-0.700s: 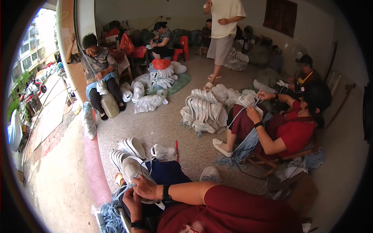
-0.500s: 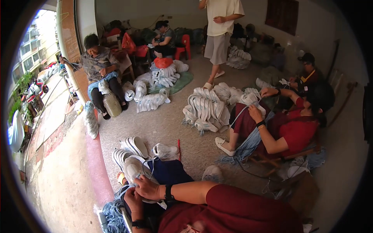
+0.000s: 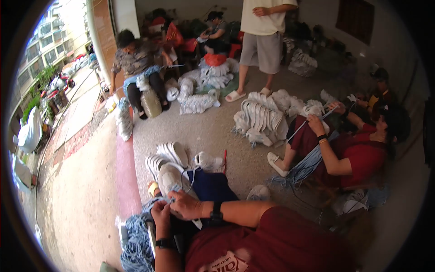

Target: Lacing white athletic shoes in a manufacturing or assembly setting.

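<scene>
A white shoe (image 3: 168,177) lies on my lap, toe pointing away, with a thin blue lace (image 3: 192,173) looping over it. My right hand (image 3: 186,205) reaches across from the right, a black watch on its wrist, and pinches the lace at the shoe's near end. My left hand (image 3: 160,213), also wearing a black watch, comes up from below and grips the shoe's heel edge beside the right hand. The two hands touch each other. Their fingertips are hidden against the shoe.
More white shoes (image 3: 170,152) lie on the floor ahead, and a bundle of blue laces (image 3: 135,238) by my left knee. A co-worker in red (image 3: 358,156) sits at right pulling a lace, beside a shoe pile (image 3: 260,119). A person stands (image 3: 263,41) beyond; others sit at the back.
My hands stay on the white shoe, shifting slightly. The standing person has stepped a little to the left. The co-worker in red keeps drawing a lace upward.
</scene>
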### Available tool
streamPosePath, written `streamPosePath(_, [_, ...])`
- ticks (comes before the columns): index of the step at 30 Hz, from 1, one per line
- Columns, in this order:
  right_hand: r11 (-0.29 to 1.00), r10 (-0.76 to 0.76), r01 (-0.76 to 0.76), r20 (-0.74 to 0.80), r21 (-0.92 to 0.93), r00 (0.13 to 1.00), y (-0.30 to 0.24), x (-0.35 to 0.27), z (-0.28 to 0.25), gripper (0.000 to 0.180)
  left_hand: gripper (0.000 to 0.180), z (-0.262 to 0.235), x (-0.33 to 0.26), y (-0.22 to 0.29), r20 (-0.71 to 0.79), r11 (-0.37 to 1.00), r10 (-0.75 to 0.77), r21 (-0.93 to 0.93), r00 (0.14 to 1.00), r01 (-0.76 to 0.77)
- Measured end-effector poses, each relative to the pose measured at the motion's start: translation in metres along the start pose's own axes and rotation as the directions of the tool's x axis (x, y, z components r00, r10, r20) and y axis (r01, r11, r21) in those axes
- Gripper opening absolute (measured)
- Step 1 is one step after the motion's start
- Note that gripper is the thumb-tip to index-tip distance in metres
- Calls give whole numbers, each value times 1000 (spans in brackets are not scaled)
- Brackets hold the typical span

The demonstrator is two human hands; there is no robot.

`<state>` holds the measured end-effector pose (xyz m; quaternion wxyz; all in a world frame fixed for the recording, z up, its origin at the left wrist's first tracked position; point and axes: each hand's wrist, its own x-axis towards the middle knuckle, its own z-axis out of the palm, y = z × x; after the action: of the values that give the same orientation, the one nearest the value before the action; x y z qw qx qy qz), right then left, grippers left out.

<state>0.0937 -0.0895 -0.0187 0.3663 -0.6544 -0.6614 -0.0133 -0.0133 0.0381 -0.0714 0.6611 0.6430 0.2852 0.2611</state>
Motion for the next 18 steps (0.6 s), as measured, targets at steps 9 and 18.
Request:
streamPosePath(9, [235,327,-290,206,928,922,18,-65,-70,14,21,18,-13,16,-5,981,74,182,997,-71])
streamPosePath(18, [274,370,-322,209,906,905,26,-68,-62,17,27,48,-10,54,222,656,420,595,880,-464])
